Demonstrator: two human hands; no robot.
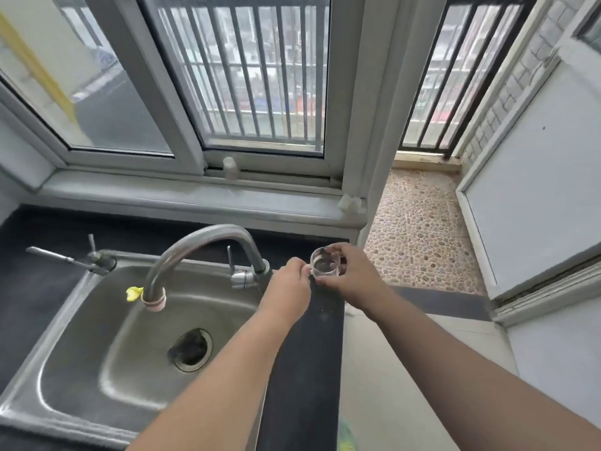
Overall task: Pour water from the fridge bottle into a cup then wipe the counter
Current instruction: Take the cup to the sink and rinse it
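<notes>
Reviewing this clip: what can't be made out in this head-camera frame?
- Fridge bottle: nowhere in the head view.
- Glass cup: water level unreadable; the glass is clear and small, and the right hand covers its side.
- Cup handle: hidden by the left hand.
- Whether the cup rests on the counter: its base is hidden.
- Sink near-left corner: cut off by the frame edge.

— The cup [325, 266]?
— Clear glass, glossy, pinched between both hands.
— And at nine o'clock of it?
— A brushed-steel sink [97, 323], satin sheen; its faucet [201, 245] is smoother polished metal (pinkish plastic tip).
— The counter [309, 353]?
— Dark, matt, faintly speckled stone. At two o'clock, a rough pebbled floor [419, 236].
</notes>
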